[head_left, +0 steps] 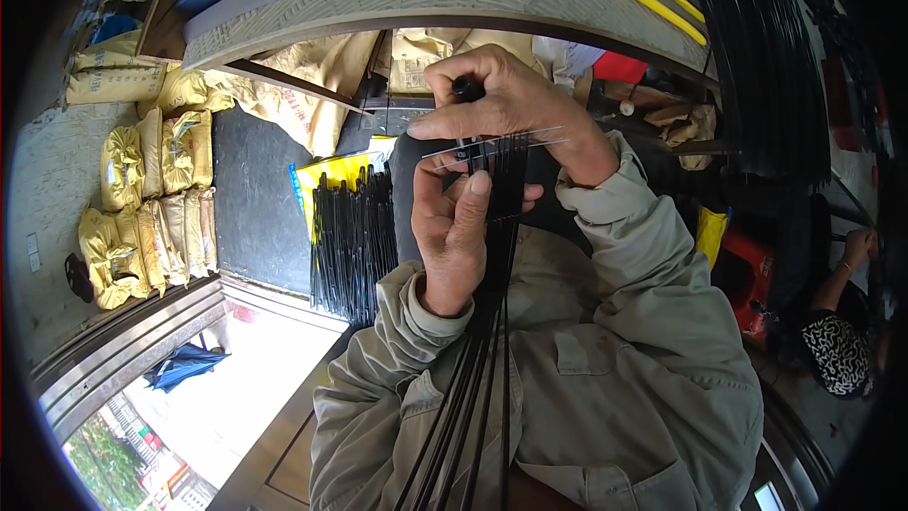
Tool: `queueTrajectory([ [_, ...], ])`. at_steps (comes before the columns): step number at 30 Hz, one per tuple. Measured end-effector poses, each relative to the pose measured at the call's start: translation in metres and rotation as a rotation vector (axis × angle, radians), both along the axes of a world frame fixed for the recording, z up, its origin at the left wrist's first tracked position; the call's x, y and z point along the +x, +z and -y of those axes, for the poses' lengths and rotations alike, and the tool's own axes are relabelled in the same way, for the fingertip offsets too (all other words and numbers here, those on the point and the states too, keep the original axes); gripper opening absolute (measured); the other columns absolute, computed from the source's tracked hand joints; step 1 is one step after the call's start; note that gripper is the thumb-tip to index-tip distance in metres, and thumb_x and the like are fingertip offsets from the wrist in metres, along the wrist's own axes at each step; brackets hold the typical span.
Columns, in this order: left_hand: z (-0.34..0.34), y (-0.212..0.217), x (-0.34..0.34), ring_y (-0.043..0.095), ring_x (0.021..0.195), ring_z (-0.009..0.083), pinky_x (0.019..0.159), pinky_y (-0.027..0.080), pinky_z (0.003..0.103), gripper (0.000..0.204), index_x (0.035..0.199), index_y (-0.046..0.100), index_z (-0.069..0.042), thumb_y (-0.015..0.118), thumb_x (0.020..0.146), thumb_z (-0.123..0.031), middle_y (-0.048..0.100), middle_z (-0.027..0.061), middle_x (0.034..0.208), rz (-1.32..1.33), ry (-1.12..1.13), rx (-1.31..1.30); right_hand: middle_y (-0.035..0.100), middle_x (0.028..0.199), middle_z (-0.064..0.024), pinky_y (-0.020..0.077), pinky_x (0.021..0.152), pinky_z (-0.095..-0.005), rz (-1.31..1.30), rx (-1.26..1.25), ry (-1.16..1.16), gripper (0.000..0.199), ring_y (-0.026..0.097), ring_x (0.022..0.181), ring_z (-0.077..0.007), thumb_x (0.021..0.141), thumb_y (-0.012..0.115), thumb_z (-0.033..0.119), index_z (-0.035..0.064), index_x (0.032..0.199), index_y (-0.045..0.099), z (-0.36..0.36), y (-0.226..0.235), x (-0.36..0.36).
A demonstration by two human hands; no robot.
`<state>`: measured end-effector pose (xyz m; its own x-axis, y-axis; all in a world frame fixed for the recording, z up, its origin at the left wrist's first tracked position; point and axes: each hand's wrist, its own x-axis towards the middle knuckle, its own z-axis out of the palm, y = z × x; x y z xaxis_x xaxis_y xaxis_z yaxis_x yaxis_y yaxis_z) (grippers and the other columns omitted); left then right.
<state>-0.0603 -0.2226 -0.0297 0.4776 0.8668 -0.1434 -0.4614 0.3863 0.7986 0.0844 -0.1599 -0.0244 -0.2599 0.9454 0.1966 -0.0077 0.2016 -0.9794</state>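
While the left fingers [468, 210] pinch the black strips [499, 270], the right fingers [468, 120] hold a black knob [466, 88].
In the head view, the strips run down the shirt [615, 397]; best keep them flat, thin rods [441, 152] straight, though the knob's end is hard to see.

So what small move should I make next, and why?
Perhaps steady the black strips with your left hand before shifting your right hand: the strips sit in the left grip but spread toward the picture's lower edge, thin rods cross near their upper end, and the right hand curls around a black knob.
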Motion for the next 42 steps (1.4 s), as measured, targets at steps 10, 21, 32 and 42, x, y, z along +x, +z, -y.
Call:
queueTrajectory([
  [10, 0.001, 0.002, 0.000, 0.064, 0.076, 0.0259, 0.066, 0.054, 0.031, 0.029, 0.114, 0.032, 0.000, 0.045, 0.091, -0.009, 0.059, 0.0206, 0.096, -0.010, 0.041, 0.080, 0.035, 0.053, 0.0039, 0.0258, 0.044, -0.0220, 0.059, 0.131, 0.003, 0.033, 0.034, 0.047, -0.0036, 0.078, 0.066, 0.025, 0.0056, 0.060, 0.047, 0.001, -0.002, 0.003],
  [21, -0.006, -0.005, -0.005, 0.056, 0.086, 0.0134, 0.076, 0.047, 0.025, 0.023, 0.112, 0.041, 0.000, 0.046, 0.090, -0.005, 0.057, 0.0099, 0.100, -0.036, 0.251, 0.152, 0.049, 0.074, 0.0002, 0.0348, 0.053, -0.0198, -0.607, -0.221, -0.650, 0.041, 0.041, 0.062, -0.0057, 0.086, 0.055, 0.030, -0.0050, 0.107, 0.056, 0.080, -0.011, -0.044],
  [32, 0.001, 0.000, -0.008, 0.053, 0.085, 0.0100, 0.079, 0.044, 0.024, 0.022, 0.111, 0.042, -0.001, 0.047, 0.090, -0.004, 0.055, 0.0069, 0.099, -0.042, 0.343, 0.203, 0.053, 0.077, -0.0022, 0.0378, 0.058, -0.0196, -0.697, -0.223, -0.714, 0.032, 0.044, 0.065, -0.0057, 0.082, 0.060, 0.021, -0.0054, 0.099, 0.058, 0.079, -0.006, -0.059],
  [42, -0.018, 0.008, -0.037, 0.055, 0.087, 0.0112, 0.081, 0.043, 0.024, 0.024, 0.105, 0.049, 0.000, 0.057, 0.082, 0.002, 0.059, 0.0075, 0.097, -0.022, 0.136, 0.052, 0.060, 0.076, -0.0030, 0.0379, 0.061, -0.0204, -0.347, -0.146, -0.460, 0.016, 0.049, 0.069, -0.0058, 0.074, 0.069, 0.011, -0.0020, 0.080, 0.063, 0.083, -0.016, -0.055],
])
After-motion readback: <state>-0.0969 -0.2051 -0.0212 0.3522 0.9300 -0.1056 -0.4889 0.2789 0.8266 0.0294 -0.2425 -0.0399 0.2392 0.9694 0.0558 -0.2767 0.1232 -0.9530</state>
